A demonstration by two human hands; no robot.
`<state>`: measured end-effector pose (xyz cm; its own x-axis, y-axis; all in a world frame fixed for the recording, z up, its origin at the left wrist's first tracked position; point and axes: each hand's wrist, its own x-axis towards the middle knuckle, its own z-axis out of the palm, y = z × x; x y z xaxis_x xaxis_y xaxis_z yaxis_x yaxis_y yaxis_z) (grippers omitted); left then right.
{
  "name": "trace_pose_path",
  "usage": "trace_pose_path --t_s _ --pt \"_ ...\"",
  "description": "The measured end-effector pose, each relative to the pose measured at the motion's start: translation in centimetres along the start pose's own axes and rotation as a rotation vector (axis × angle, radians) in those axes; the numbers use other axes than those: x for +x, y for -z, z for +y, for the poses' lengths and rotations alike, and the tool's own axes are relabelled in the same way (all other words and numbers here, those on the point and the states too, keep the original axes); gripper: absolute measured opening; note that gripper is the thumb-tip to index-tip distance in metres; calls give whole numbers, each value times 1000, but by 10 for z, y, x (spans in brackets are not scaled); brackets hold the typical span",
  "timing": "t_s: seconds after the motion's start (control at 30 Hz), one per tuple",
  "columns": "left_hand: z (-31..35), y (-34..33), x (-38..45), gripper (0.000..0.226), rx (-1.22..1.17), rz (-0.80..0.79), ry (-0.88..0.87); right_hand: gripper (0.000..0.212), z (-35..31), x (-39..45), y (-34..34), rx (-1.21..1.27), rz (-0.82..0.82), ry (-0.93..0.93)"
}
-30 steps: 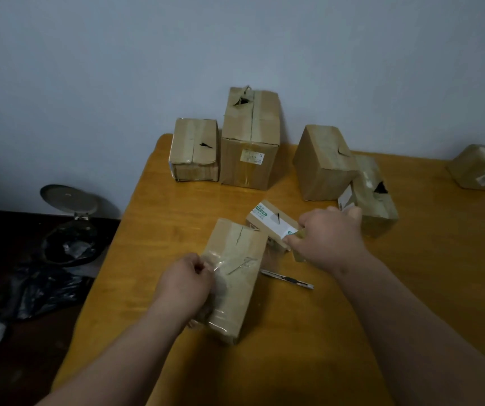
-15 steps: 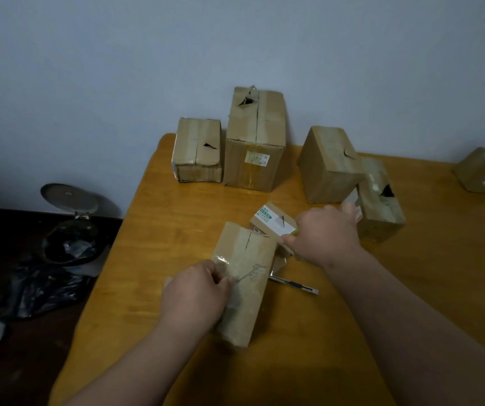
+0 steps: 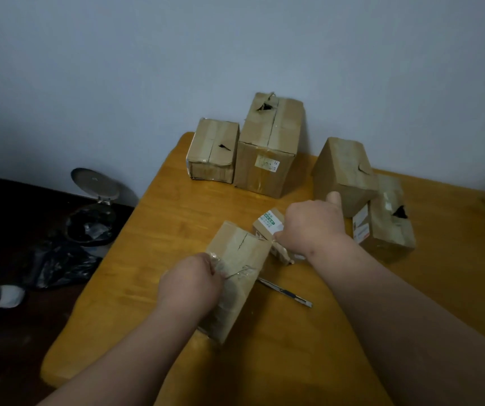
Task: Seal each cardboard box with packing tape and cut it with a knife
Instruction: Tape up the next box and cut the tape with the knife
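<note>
Cardboard box [image 3: 236,268] long axis toward wall.

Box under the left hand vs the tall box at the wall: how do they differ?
The near box is slim, gripped by the left hand, with a thin slit on top. The tall box is bulkier, untouched, with a ragged hole on top and a label on its front. Both are brown cardboard on the table.

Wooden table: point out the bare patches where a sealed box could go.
On the orange-brown wooden table, bare wood lies left of the near cardboard box, in front of the two back boxes, and at the right behind the right forearm. It is crowded around the slim utility knife, both hands and the small labelled box.
</note>
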<state>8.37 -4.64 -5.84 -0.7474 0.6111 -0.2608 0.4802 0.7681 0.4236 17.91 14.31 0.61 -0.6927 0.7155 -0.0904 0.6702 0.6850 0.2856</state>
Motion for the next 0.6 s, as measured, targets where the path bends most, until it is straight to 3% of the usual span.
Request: trace_pose_path --t_s 0.17,0.3,0.4,0.5,0.6 --pt "1 -4 4 24 45 3 21 40 -6 6 -3 -34 -2 43" --pt "-9 -1 4 44 75 4 70 40 -6 11 -13 -27 -13 55" --pt "-14 -2 -3 48 75 109 104 44 -4 12 -21 -12 -5 64" --pt "-11 -6 -10 39 76 270 -179 47 -4 13 -26 5 0 84" --pt "-10 -8 -12 57 232 94 -609 49 0 13 -28 19 -3 95"
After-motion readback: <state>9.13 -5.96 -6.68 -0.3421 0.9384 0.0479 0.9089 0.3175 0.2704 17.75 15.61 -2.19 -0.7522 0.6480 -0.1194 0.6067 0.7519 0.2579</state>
